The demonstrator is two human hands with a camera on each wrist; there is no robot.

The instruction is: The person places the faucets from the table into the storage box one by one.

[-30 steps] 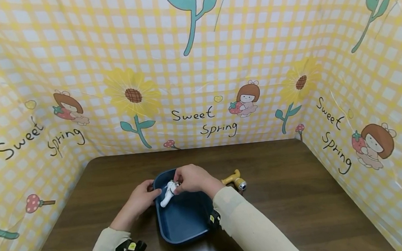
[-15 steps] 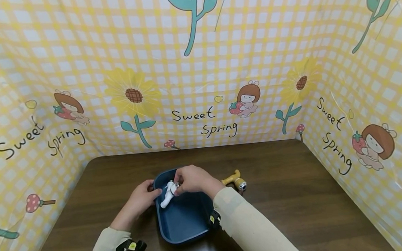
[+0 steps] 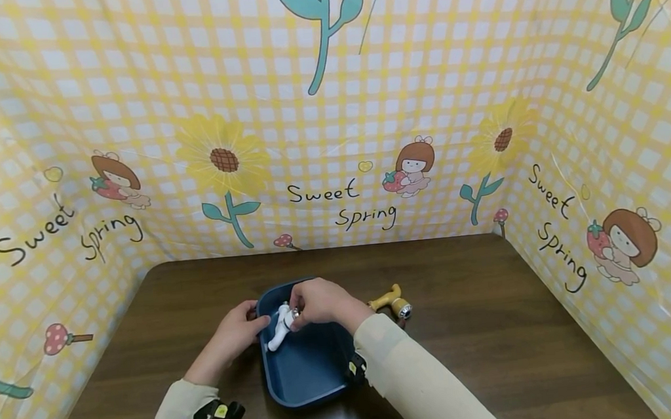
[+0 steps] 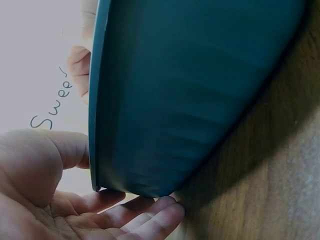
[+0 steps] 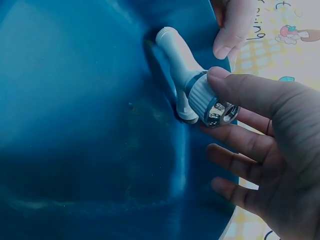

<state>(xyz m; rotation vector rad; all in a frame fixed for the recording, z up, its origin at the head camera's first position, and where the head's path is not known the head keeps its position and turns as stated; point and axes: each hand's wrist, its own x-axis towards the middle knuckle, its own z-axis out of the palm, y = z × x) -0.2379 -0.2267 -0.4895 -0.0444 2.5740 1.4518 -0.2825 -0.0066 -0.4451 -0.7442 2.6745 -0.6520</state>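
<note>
In the head view a white faucet leans inside the dark blue tray, near its left wall. My right hand pinches its ribbed collar between thumb and index finger. The right wrist view shows the white faucet with a chrome, faceted end at my fingertips; the other fingers of my right hand are spread beside it. My left hand grips the tray's far left corner. Seen from the left wrist, the thumb is at the rim and the fingers of my left hand curl under the tray.
A yellow faucet with a silver end lies on the brown wooden table, just right of the tray and partly behind my right wrist. Checked yellow cloth with flowers and lettering walls in the back and both sides.
My right hand has lowered very slightly, and the white faucet has shifted a little down with it. The left hand and the tray stay where they were.
</note>
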